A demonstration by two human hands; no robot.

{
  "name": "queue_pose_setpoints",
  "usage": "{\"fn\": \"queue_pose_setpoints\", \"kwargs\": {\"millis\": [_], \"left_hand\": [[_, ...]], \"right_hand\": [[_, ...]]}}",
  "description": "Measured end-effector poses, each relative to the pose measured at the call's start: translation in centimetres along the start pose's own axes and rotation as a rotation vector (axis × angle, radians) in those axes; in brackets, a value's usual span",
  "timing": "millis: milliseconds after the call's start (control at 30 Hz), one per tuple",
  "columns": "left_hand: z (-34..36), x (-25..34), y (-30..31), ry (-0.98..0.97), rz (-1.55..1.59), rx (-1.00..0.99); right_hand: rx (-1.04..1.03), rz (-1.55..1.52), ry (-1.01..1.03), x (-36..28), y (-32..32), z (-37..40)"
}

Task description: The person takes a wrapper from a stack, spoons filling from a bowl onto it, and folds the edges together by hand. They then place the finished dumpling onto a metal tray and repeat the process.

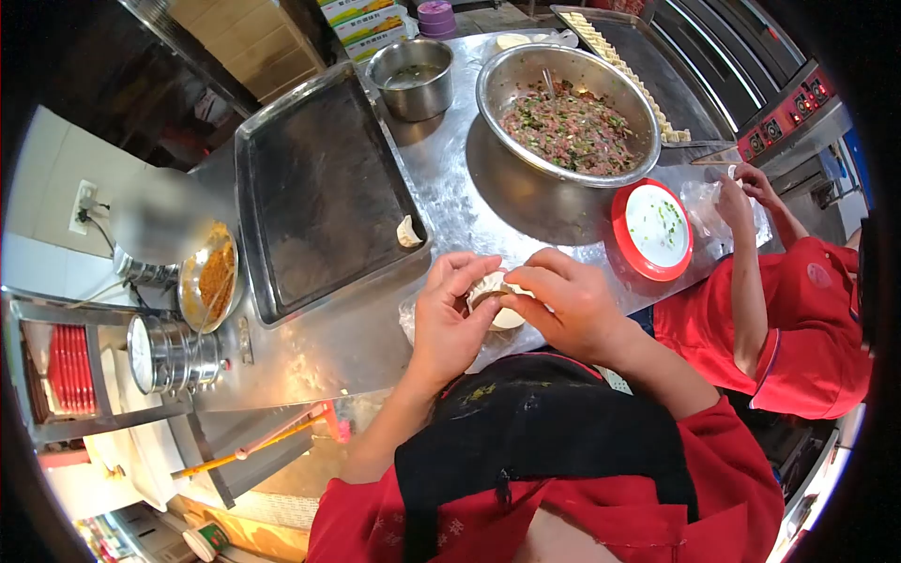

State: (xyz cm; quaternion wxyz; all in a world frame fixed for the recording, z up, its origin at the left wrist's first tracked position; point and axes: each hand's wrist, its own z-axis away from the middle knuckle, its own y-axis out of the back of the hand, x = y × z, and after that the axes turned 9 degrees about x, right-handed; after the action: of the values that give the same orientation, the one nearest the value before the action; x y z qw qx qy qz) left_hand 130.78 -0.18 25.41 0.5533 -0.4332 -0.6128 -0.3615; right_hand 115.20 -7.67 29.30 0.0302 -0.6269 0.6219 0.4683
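Both hands meet over the near edge of the table (450,188), close to the person's chest, with one dumpling (495,298) between them. The left hand (449,324) is half curled under it like a cup, thumb and fingers on the left edge. The right hand (571,302) is curled over it, thumb and forefinger pinched on the right rim. Neither hand is flat open and both have hold of it. Most of the dumpling is hidden by fingers; a pale dough rim and a darker middle show. It looks light, soft and limp, probably a bit tacky from flour and moist filling, and thin enough to tear or squash out if squeezed on the belly. It is best taken by the dough rim with fingertips and supported from below, not gripped across the middle. A second dumpling (409,232) lies alone in the near right corner of the dark tray (319,159), just beyond the hands. Further off is a big bowl (483,89) of minced filling with green bits, and a small pot (413,101) sits to its left. A red-rimmed plate (618,220) is right of the hands, near a co-worker's hand (741,195) in a red sleeve, which holds something small that I can't make out.
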Motion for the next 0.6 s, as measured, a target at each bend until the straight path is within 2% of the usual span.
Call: {"fn": "queue_pose_setpoints", "kwargs": {"millis": [100, 167, 233, 300, 367, 400, 433, 533, 600], "left_hand": [[0.6, -0.3, 0.3, 0.037, -0.018, 0.031], [1.0, -1.0, 0.3, 0.067, 0.009, 0.059], [1.5, -2.2, 0.4, -0.039, -0.097, 0.015], [1.8, -2.6, 1.1, 0.045, -0.094, 0.007], [1.6, -2.2, 1.8, 0.213, -0.218, -0.097], [1.6, -3.3, 2.3, 0.240, -0.177, -0.102], [1.5, -4.3, 2.9, 0.245, -0.178, -0.101], [-0.1, -6.5, 5.4, 0.436, -0.093, 0.097], [-2.8, -7.3, 7.6, 0.385, -0.088, 0.302]], "right_hand": [[-0.023, 0.036, 0.046, 0.1, -1.3, 0.1], [-0.030, 0.124, 0.167, 0.3, -2.3, 0.2], [-0.098, 0.143, 0.212, 0.9, -3.0, 0.6], [-0.165, 0.163, 0.256, 1.6, -3.8, 1.2], [-0.272, 0.156, 0.206, 2.0, -4.6, 1.8], [-0.275, 0.152, 0.204, 1.7, -4.8, 1.7], [-0.281, 0.178, 0.120, 1.3, -5.0, 1.5], [-0.238, 0.198, -0.045, 0.7, -4.7, 0.5], [-0.170, 0.187, -0.184, 0.9, -4.2, 0.9]]}}
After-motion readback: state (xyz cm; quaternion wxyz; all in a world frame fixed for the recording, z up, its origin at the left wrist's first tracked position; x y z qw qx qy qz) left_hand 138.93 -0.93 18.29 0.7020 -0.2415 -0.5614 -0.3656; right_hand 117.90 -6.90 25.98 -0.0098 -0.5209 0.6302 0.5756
